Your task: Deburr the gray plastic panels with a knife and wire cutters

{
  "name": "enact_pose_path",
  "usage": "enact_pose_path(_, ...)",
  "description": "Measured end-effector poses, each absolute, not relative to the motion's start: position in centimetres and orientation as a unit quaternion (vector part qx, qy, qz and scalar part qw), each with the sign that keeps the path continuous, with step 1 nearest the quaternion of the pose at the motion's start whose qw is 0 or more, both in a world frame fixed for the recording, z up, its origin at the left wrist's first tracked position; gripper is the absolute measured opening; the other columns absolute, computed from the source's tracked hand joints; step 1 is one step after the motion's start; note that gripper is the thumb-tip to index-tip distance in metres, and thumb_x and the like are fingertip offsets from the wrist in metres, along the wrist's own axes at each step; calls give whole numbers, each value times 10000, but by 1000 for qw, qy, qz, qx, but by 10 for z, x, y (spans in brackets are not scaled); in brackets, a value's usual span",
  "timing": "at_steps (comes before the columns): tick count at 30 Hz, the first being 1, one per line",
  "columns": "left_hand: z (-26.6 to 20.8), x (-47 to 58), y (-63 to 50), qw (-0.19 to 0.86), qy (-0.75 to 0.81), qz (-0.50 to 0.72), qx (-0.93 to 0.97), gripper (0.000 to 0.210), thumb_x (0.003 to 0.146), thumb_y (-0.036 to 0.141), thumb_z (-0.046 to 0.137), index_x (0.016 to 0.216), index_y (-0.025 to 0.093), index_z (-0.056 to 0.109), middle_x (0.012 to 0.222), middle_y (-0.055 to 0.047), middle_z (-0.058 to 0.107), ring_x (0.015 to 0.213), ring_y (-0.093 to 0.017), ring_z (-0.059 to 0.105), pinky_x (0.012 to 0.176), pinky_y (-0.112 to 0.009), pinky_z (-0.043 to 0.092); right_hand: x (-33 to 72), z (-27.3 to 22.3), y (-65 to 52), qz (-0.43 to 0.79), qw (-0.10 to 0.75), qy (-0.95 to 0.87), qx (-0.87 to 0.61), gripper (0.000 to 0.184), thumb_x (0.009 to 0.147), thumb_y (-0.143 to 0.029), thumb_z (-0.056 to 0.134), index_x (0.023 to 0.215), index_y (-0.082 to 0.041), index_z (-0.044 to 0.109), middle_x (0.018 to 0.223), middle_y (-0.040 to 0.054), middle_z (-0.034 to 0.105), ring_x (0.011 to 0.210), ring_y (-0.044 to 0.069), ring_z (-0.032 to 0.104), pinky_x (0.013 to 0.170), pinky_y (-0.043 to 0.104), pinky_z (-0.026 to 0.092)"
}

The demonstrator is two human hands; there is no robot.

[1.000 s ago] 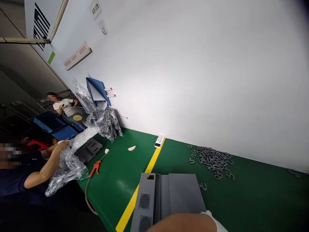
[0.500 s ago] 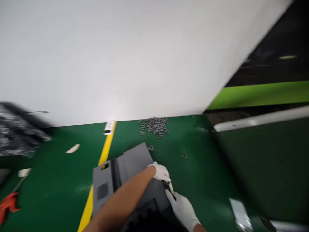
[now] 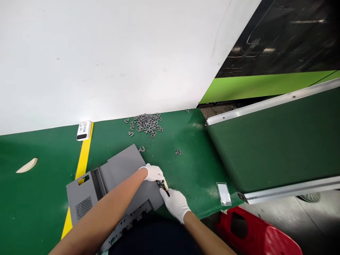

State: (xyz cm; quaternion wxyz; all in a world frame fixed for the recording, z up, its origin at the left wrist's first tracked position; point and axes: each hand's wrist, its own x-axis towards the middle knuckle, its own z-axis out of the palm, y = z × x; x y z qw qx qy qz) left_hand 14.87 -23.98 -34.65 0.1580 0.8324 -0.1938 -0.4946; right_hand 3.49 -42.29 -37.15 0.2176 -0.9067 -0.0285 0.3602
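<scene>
A large grey plastic panel (image 3: 124,159) with a grille and a row of round holes lies tilted across the yellow line. My left hand (image 3: 154,173), in a white glove, is at the panel's right end, its fingers closed around something small. Just below it my gloved right hand (image 3: 175,203) is closed with the thumb forward, on a short cream-coloured stick (image 3: 166,185) with a dark end. A small black piece (image 3: 160,183) sits between the two hands at the panel's edge; its kind is unclear. My fingers hide most of the contact.
A heap of grey hook-shaped clips (image 3: 147,123) lies by the white wall, with loose clips (image 3: 178,152) nearer. A white labelled box (image 3: 84,130), a cream crescent piece (image 3: 27,165) and a clear-edged card (image 3: 224,194) rest on the green table. A conveyor (image 3: 278,141) and red chair (image 3: 261,233) stand right.
My view has turned right, so the scene sits further left and is sharper. The red chair has come into view; the orange-red tool has left it. Both hands stay at the panel's edge.
</scene>
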Motion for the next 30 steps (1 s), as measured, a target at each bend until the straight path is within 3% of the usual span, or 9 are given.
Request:
enact_pose_path(14,-356,149,-239,178,-176,-492,834,373,892,515,506,819,298,800,1042,-50,799,995,-293,675,1014,-521,382,44,-374,-419,363,199,-51,-909,653,1029,-662,300,899,-212,754,889,147,796,871,302,764,709,333,472)
enact_pose_path(23,-359,150,-242,203,-156,-485,836,357,889,490,540,747,243,755,994,-78,790,975,-317,682,1024,-559,366,48,-376,-419,356,179,-55,-915,637,1028,-640,351,912,-175,772,930,195,789,930,333,757,791,364,494)
enact_pose_path(26,-357,151,-240,251,-124,-466,840,347,897,473,538,768,218,734,957,-86,785,927,-297,685,974,-490,428,52,-372,-423,362,189,-33,-912,619,1006,-674,372,852,-204,743,901,159,789,883,303,751,759,344,492)
enact_pose_path(30,-347,152,-226,346,-72,-404,844,488,983,554,368,982,209,714,1066,-74,774,943,-240,698,844,-340,510,48,-369,-435,360,250,35,-898,665,1024,-689,239,749,-231,635,790,98,751,723,213,695,663,293,481)
